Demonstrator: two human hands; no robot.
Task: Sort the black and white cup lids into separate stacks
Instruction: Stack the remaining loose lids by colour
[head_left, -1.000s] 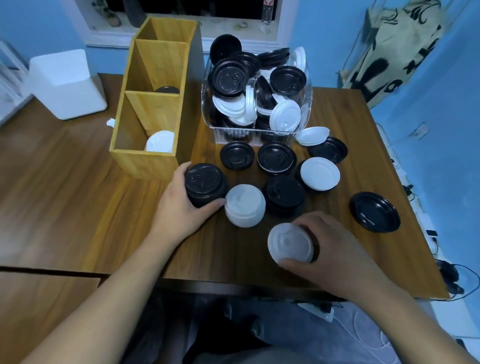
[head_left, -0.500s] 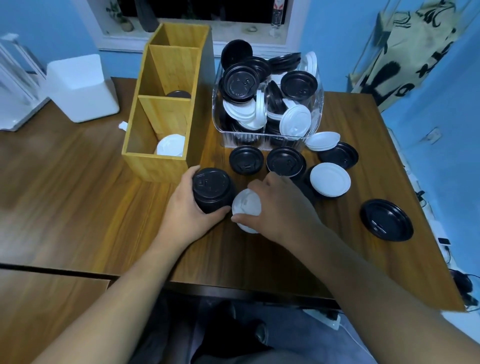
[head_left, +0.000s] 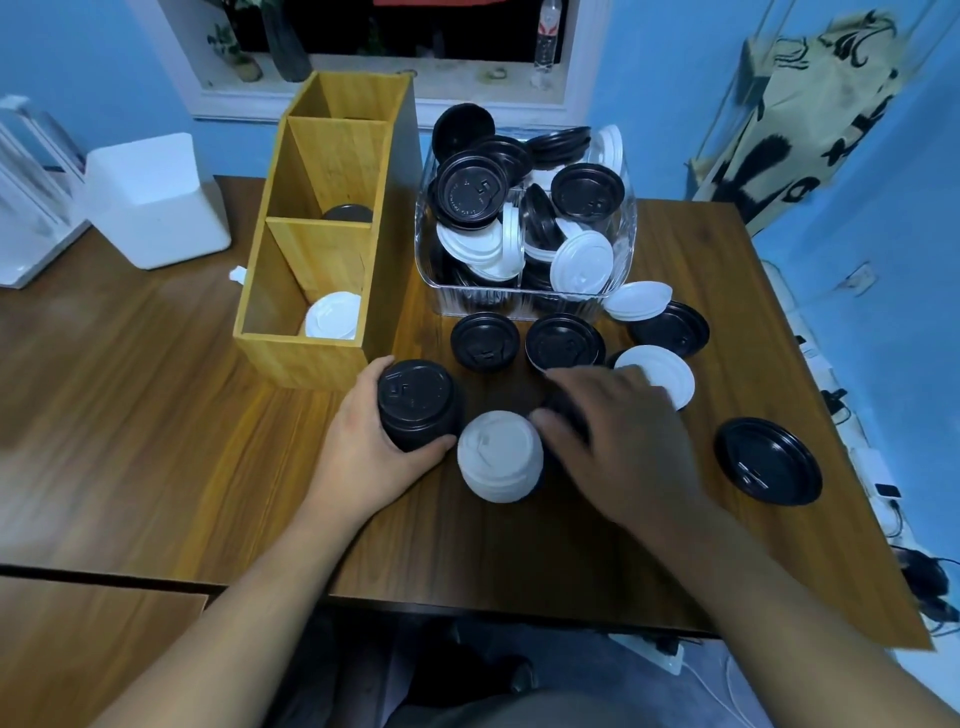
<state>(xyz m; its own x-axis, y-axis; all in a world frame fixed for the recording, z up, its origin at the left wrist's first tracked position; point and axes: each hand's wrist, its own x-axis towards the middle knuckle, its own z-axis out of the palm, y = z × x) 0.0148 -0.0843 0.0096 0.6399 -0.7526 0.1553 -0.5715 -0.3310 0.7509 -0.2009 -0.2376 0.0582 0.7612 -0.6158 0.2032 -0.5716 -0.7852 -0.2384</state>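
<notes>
My left hand (head_left: 371, 452) grips a stack of black lids (head_left: 418, 400) that stands on the table just in front of the wooden organizer. A stack of white lids (head_left: 498, 457) stands right beside it, free of both hands. My right hand (head_left: 618, 436) is blurred and arches over a low pile of black lids (head_left: 563, 410) to the right of the white stack, mostly hiding it. Its fingers look spread and I see nothing held in them. Loose black lids (head_left: 484, 340) (head_left: 768, 460) and a white lid (head_left: 660, 376) lie around.
A clear bin (head_left: 524, 306) heaped with mixed black and white lids stands behind. The wooden organizer (head_left: 311, 358) holds white lids (head_left: 332, 317) in its front compartment and a black one (head_left: 348, 213) in the middle. A white box (head_left: 156, 197) sits far left. The table's edge runs close on the right.
My right hand carried a white lid from the table's front to the white stack, let go of it, and has shifted right over the black pile. My left hand stayed on the black stack.
</notes>
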